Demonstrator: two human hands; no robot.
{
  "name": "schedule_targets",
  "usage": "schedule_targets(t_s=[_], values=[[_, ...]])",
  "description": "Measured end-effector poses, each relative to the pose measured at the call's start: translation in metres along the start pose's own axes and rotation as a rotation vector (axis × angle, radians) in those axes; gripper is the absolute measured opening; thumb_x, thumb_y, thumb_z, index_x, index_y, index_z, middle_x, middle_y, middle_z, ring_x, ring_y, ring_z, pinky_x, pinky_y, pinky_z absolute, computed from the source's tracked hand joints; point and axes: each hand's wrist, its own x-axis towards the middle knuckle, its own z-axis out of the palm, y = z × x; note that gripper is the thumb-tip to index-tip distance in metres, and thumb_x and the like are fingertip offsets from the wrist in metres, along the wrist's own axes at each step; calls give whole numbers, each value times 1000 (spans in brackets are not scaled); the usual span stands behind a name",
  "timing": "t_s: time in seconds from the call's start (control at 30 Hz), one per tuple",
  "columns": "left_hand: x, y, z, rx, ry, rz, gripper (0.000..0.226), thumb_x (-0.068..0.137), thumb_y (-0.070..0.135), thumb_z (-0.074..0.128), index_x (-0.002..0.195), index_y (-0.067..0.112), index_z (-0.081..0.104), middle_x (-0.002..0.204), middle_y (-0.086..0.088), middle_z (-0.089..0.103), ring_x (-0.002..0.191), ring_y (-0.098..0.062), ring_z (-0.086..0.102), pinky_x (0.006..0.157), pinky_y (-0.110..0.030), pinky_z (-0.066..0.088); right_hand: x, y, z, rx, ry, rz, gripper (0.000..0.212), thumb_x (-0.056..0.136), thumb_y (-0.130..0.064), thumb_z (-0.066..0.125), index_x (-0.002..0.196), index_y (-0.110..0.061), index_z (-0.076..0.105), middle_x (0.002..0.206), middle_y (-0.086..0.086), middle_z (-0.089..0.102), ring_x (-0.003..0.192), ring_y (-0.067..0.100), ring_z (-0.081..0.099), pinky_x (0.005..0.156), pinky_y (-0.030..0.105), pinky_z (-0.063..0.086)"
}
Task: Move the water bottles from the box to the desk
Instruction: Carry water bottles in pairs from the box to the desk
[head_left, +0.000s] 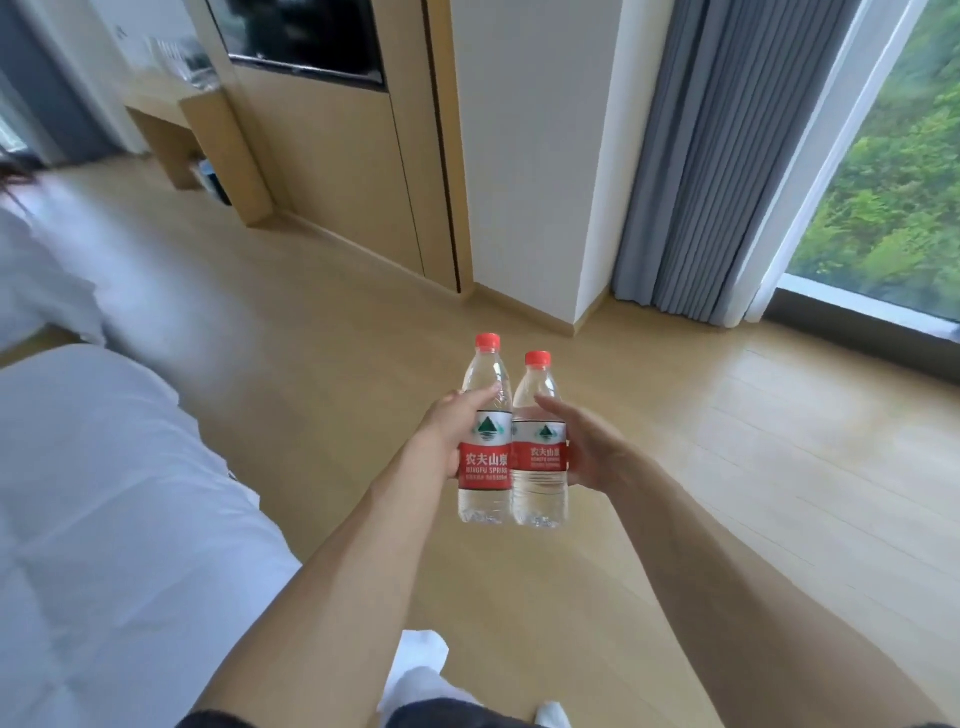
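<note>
Two clear water bottles with red caps and red-and-white labels are held upright side by side above the wooden floor. My left hand (449, 436) grips the left water bottle (485, 457) around its label. My right hand (582, 447) grips the right water bottle (539, 462), thumb over its shoulder. The two bottles touch. A wooden desk (156, 104) stands far back at the upper left, with some blurred items on top. No box is in view.
A bed with a white duvet (104, 519) fills the left side. Another person in white (31, 249) is at the far left edge. A wooden wall panel (337, 156), a white pillar, a grey curtain (701, 182) and a large window (893, 182) stand ahead.
</note>
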Motion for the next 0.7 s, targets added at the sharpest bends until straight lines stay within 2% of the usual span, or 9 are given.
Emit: schedule_targets(t_s=[0.1,0.2,0.4,0.53,0.7], values=[[21,15,3,-25,25,9,53,88,38,75,130,13,56,114,-21,72,102,-41,72,93,-58,54,21,-21,-8,-22,12,10,58,92,-52,63,132,-10,63,111,13,75,97,31,71,97,54,52],[46,28,3,-27,27,12,51,88,39,75,129,14,57,114,-20,73,103,-41,71,95,-58,53,43,-41,-15,-32,12,7,55,92,-50,64,130,-10,64,102,12,77,88,29,75,86,49,56],[109,50,-6,-67,20,-22,50,86,39,76,125,13,59,113,-21,73,103,-41,71,92,-57,55,99,-75,-22,-40,1,37,54,91,-48,67,126,-8,62,103,15,77,86,30,77,63,41,61],[164,89,-17,-74,-21,-11,49,87,40,75,125,13,60,114,-21,73,91,-37,72,85,-50,57,150,-118,-23,-46,35,11,54,90,-45,69,127,-6,62,103,16,77,87,31,77,59,40,61],[236,162,-45,-42,-46,-3,52,87,47,73,123,12,62,112,-19,74,102,-39,72,84,-50,58,219,-191,-5,-61,77,-3,52,91,-44,68,126,-6,61,101,15,77,84,29,77,57,39,61]])
